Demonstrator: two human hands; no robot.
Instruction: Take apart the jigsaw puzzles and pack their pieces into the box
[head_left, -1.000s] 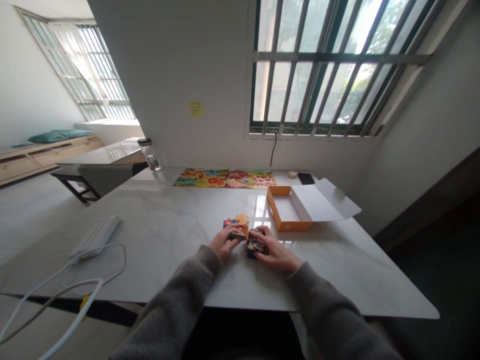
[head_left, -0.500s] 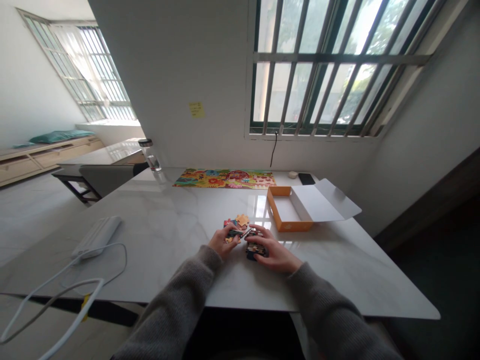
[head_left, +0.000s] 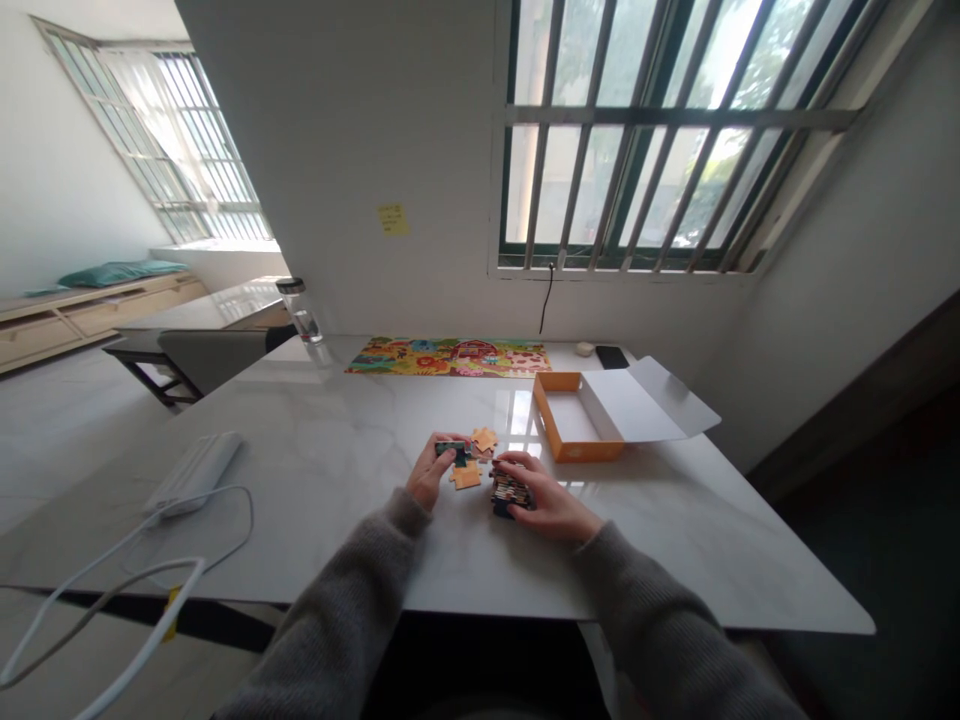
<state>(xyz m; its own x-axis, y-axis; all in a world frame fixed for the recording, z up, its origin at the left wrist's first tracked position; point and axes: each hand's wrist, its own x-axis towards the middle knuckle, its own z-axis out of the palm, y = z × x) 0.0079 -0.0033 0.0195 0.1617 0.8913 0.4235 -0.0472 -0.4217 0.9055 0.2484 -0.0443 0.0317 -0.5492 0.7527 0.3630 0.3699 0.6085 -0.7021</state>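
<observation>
Currently, a small dark green cardboard jigsaw piece is held by the left hand, pinched between the thumb, which is laid over its near face, and the fingers, which are mostly hidden behind it. Whether more than one piece is gripped there cannot be told. By the right hand, a compact stack of dark-backed jigsaw pieces with pale layered edges is clasped on the glossy white marble-patterned table; its fingers are curved over the far side and top, and the thumb is set against the near side. Between the two hands, a flat orange jigsaw piece with rounded tabs is seen lying on the table, and just beyond it a second, lighter orange jigsaw piece is placed near some reddish pieces that are partly covered. Beyond the right hand, an open orange cardboard box with a white interior is set, its white lid folded out to the right. Along the wall, a long multicoloured illustrated sheet with a red barn and animals is laid flat. At its left a clear bottle with a dark cap is stood upright, and beyond the box a black flat rectangular object is placed.
</observation>
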